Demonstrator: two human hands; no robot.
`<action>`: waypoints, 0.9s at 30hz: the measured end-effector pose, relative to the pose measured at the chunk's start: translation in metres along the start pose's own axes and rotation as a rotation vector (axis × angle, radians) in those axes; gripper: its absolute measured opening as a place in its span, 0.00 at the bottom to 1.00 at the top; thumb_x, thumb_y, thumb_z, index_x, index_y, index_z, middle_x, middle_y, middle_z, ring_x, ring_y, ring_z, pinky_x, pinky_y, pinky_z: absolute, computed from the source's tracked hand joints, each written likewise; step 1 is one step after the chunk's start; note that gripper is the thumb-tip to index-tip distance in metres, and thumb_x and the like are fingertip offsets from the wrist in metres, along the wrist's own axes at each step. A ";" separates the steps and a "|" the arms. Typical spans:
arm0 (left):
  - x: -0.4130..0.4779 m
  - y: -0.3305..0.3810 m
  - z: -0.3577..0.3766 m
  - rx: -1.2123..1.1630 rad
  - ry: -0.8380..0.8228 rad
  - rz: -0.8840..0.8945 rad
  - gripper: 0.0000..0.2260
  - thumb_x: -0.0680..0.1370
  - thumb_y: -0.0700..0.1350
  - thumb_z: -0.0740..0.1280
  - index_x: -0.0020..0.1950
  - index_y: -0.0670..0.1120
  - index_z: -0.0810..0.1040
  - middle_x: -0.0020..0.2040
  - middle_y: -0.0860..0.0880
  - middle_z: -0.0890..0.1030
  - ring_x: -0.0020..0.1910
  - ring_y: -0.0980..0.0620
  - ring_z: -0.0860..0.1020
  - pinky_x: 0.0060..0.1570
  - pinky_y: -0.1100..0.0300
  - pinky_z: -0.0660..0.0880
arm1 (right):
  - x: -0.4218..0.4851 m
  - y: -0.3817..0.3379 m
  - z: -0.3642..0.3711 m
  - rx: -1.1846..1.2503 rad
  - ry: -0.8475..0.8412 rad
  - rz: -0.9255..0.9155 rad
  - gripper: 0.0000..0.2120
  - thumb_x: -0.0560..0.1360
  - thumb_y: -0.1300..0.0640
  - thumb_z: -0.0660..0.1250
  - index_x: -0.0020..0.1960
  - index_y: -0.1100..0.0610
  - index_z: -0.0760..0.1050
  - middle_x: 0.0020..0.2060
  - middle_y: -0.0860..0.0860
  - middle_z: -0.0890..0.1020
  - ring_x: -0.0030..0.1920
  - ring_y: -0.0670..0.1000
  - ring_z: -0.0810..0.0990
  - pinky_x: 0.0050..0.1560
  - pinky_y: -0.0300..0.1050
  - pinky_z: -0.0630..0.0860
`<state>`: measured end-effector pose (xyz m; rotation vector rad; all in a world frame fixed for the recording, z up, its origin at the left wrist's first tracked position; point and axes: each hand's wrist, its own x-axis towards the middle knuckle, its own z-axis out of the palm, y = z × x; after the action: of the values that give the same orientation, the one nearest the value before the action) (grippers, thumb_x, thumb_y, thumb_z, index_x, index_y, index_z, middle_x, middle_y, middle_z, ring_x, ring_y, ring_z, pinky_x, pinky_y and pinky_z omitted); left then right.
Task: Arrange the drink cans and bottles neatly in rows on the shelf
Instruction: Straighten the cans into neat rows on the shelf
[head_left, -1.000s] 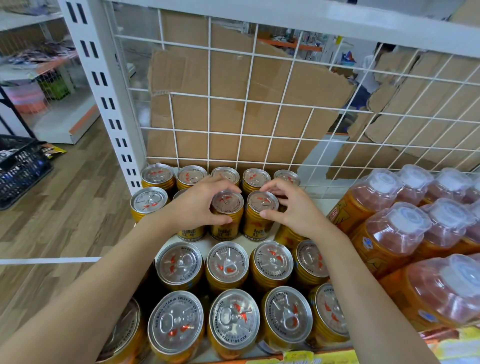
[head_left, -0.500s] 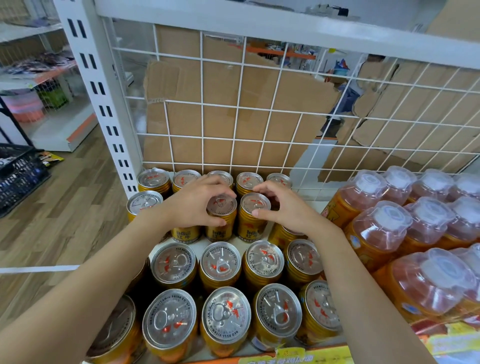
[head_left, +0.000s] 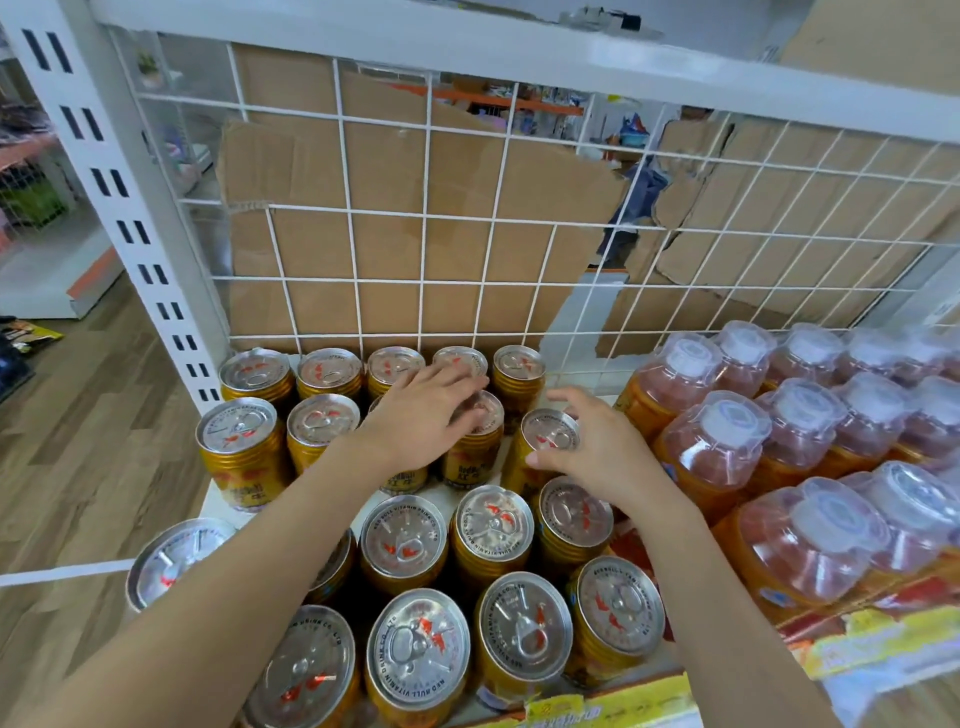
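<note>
Gold drink cans with silver tops stand in rows on the white shelf (head_left: 218, 499); the back row (head_left: 330, 371) lines the wire grid. My left hand (head_left: 415, 421) lies flat over the second row, its fingers spread across the top of one can (head_left: 475, 452) and its palm covering the can to the left. My right hand (head_left: 602, 457) is curled around the rightmost second-row can (head_left: 545, 441), thumb on its near side and fingers behind it. Orange bottles (head_left: 717, 441) with clear caps fill the shelf's right side.
A white wire grid (head_left: 426, 208) backed by cardboard closes the rear. A slotted white post (head_left: 119, 208) stands at the left and another shelf board (head_left: 467, 47) runs overhead. Front rows of cans (head_left: 415, 654) sit under my forearms. Wood floor lies to the left.
My left hand has let go of its can and flattened over the can tops. My right hand has shifted right with its can, opening a gap from the neighbouring can.
</note>
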<state>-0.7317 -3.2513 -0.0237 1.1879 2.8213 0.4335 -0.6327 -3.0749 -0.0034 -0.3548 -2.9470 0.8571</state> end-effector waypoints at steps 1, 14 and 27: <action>0.000 -0.002 0.001 -0.002 0.009 0.006 0.22 0.81 0.53 0.53 0.75 0.52 0.58 0.76 0.52 0.58 0.74 0.52 0.52 0.71 0.54 0.48 | 0.003 0.000 0.001 0.020 0.009 0.013 0.33 0.68 0.51 0.75 0.69 0.49 0.64 0.67 0.50 0.71 0.65 0.52 0.70 0.61 0.45 0.67; 0.002 -0.007 0.007 -0.023 0.072 0.000 0.26 0.79 0.58 0.51 0.75 0.51 0.56 0.76 0.54 0.58 0.74 0.55 0.53 0.70 0.58 0.47 | 0.026 -0.003 -0.001 0.136 0.032 0.107 0.30 0.68 0.55 0.75 0.66 0.51 0.67 0.63 0.50 0.74 0.60 0.49 0.72 0.56 0.43 0.67; 0.001 -0.005 0.006 -0.012 0.073 -0.007 0.25 0.80 0.55 0.55 0.76 0.51 0.56 0.76 0.54 0.57 0.75 0.54 0.53 0.71 0.56 0.47 | 0.025 -0.003 -0.001 0.181 -0.020 0.070 0.30 0.68 0.56 0.75 0.66 0.51 0.67 0.65 0.48 0.72 0.63 0.48 0.70 0.56 0.40 0.63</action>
<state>-0.7355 -3.2526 -0.0305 1.1836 2.8783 0.5029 -0.6572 -3.0710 -0.0015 -0.4436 -2.8594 1.1320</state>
